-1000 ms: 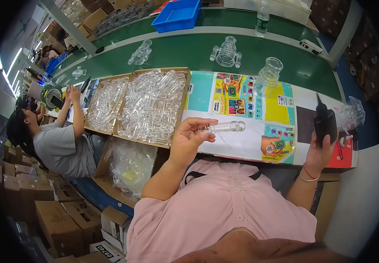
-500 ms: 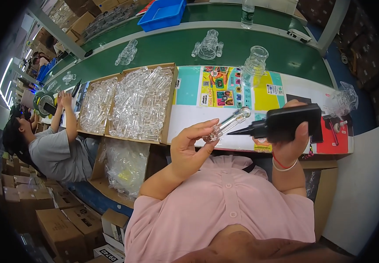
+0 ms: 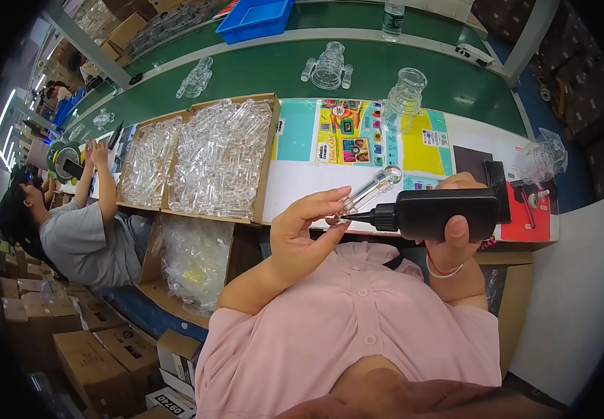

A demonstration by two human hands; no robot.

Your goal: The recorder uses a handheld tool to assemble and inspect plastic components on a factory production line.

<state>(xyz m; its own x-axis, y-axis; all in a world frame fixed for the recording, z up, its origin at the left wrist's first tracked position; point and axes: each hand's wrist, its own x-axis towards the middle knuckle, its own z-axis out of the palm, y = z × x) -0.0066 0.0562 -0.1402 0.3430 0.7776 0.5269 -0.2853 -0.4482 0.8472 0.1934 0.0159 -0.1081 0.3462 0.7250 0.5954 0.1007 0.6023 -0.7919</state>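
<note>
Between the thumb and fingers of my left hand [image 3: 310, 227] is a clear tubular piece [image 3: 371, 190] with a round bulb at its far end. My right hand [image 3: 455, 234] is closed around a black squeeze bottle [image 3: 445, 213] lying on its side. The bottle's thin nozzle tip points left and meets the near end of the clear piece, right by my left fingertips. Whether any liquid comes out is too small to tell. Beyond my hands, a larger clear ringed vessel [image 3: 405, 101] stands on the table.
Left of me, cardboard trays [image 3: 221, 160] hold many clear tubes. Clear assemblies stand on the green conveyor [image 3: 260, 77], with a blue bin [image 3: 253, 21] and a water bottle [image 3: 392, 21] behind. Another clear vessel [image 3: 539, 159] is at right. A co-worker [image 3: 85, 234] sits at left.
My right hand has brought the black bottle left, so its nozzle now reaches the clear piece's near end. My left hand keeps its grip. The whole view has shifted slightly.
</note>
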